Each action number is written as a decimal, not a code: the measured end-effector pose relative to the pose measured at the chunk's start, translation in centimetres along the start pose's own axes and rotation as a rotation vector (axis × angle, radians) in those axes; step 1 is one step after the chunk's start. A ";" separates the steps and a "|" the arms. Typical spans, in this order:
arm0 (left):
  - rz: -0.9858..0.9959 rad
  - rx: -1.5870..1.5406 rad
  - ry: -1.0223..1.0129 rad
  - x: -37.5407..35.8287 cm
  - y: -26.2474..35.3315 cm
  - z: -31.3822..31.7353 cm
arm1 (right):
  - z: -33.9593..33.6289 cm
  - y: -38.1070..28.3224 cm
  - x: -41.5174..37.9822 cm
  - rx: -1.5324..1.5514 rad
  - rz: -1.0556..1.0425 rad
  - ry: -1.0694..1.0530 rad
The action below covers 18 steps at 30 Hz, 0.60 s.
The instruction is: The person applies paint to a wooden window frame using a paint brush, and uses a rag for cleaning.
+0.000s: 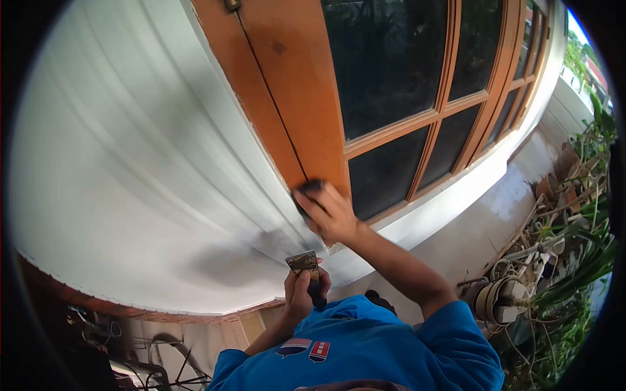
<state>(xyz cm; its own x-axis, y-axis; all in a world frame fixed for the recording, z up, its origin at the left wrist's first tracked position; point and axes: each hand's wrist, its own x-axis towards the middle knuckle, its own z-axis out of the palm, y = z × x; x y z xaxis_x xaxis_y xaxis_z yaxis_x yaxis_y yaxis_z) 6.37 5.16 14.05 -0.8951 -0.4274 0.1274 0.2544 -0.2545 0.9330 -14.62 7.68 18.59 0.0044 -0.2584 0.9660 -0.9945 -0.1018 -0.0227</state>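
Note:
My left hand (298,294), low in front of my chest, is closed round the dark handle of a putty knife (302,262). Its wide blade points up and is stained with worn, brownish patches. My right hand (338,216) reaches up and presses a dark pad (308,190) against the lower part of the orange-brown wooden window frame (290,104). Fingers cover much of the pad, and its exact kind is blurred. A narrow dark seam runs down the frame to the pad.
White wall (150,156) fills the left side, meeting the frame along a rough edge. Dark glass panes (391,58) stand to the right of it. Plants (587,241) and a bundle of coiled hose (499,300) line the right side. A metal-framed object (173,358) stands at lower left.

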 end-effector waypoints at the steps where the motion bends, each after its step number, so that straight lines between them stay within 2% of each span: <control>1: -0.005 -0.003 0.016 -0.3 0.0 0.2 | -0.1 0.0 -4.2 -0.005 0.029 -0.116; 4: -0.011 -0.030 0.025 -0.9 -0.7 0.7 | -1.7 0.3 -4.0 0.004 -0.046 -0.164; 5: -0.012 -0.035 0.019 -0.9 -0.8 0.7 | -1.8 1.2 -2.7 -0.018 -0.085 -0.123; 6: -0.038 -0.033 0.011 -1.2 -0.8 1.0 | -2.7 1.6 1.4 -0.039 -0.119 -0.085; 8: -0.076 -0.030 -0.009 -1.0 -0.9 1.5 | -3.2 3.8 9.9 -0.155 -0.206 0.124; 10: -0.060 -0.016 -0.044 -1.0 -1.2 2.2 | -5.4 5.0 19.1 -0.214 -0.166 0.334; 12: -0.037 -0.030 -0.094 -1.1 -1.4 2.4 | -6.1 5.7 23.8 -0.255 -0.182 0.432; 14: -0.040 -0.036 -0.088 -1.3 -1.5 2.4 | -5.8 5.7 25.3 -0.299 -0.209 0.467; 16: -0.060 -0.026 -0.085 -1.6 -1.6 2.2 | -5.2 4.1 20.6 -0.389 -0.266 0.220; 18: -0.089 0.008 -0.076 -2.0 -1.4 1.6 | -2.7 2.9 12.8 -0.217 -0.339 0.074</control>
<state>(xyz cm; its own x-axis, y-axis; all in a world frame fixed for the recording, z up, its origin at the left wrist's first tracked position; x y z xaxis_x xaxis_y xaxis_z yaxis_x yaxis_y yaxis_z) 7.26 7.73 13.01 -0.9394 -0.3358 0.0686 0.1696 -0.2816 0.9444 -17.70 6.63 31.59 0.3357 -0.1742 0.9257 -0.9371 0.0383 0.3470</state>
